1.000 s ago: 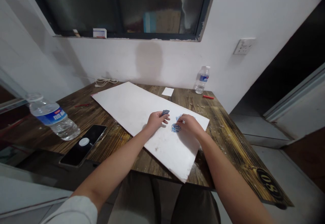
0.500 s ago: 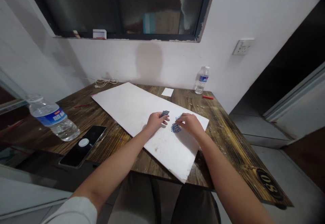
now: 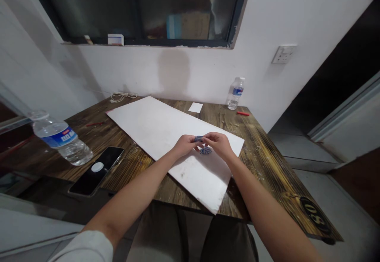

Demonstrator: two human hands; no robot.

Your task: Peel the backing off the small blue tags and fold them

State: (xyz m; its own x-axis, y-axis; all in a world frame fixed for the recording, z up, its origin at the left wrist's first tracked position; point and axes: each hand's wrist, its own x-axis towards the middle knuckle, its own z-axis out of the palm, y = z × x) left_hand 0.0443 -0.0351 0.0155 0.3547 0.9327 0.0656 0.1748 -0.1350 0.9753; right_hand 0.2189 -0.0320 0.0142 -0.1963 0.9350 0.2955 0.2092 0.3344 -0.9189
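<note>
Saw a bottle (image 3: 61, 138) far left, a phone (image 3: 91, 177) just beside it, then the white board (image 3: 142, 123)! Pinched a small blue stack (image 3: 198, 138) in the left hand (image 3: 184, 145), up over the board. Glimpsed a blue pile (image 3: 205, 150) just below, lying on the board. Had the right hand (image 3: 217, 144) bunched at the stack's right end; couldn't tell whether gripping it. Spotted a second bottle (image 3: 237, 92) farther right, near a red stick (image 3: 243, 113).
</note>
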